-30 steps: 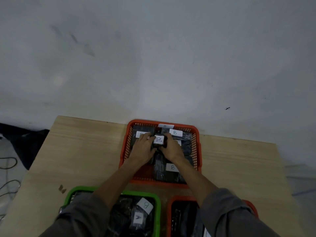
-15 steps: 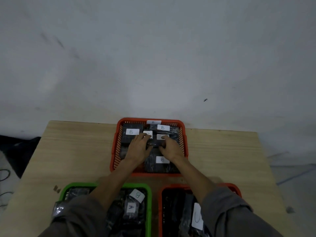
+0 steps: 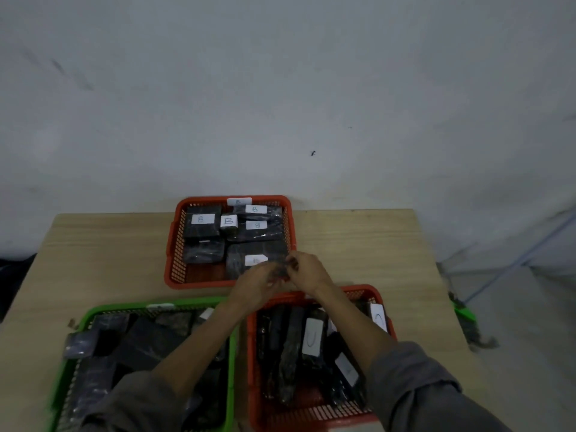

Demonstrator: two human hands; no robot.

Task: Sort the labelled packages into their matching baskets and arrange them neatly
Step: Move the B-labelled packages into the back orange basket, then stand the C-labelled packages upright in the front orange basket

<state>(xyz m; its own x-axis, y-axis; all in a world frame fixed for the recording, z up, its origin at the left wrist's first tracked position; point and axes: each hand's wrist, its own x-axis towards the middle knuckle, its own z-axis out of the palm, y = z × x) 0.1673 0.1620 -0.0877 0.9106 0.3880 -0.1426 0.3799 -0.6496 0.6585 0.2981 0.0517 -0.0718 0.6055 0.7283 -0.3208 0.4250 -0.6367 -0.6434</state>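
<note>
Black plastic wrap covers every package, and its glossy creases suggest a slippery, crinkling skin over a fairly light, semi-stiff block. One such dark package (image 3: 282, 269) is held between both hands over the near right corner of the far red basket (image 3: 174, 244), just beyond the rim of the near red basket (image 3: 254, 353). The left hand (image 3: 255, 283) is curled under it and the right hand (image 3: 307, 272) pinches its upper edge; its label cannot be read, as it is blurred and mostly covered. Four B-labelled packages (image 3: 202, 226) are seen lying flat in the far basket. C-labelled packages (image 3: 311, 338) fill the near red basket, and mixed ones sit in the green basket (image 3: 232, 369), all on the wooden counter (image 3: 109, 244). A grip across the short edges, where the block beneath is firm, is judged safest; loose film alone would probably slide or tear.
</note>
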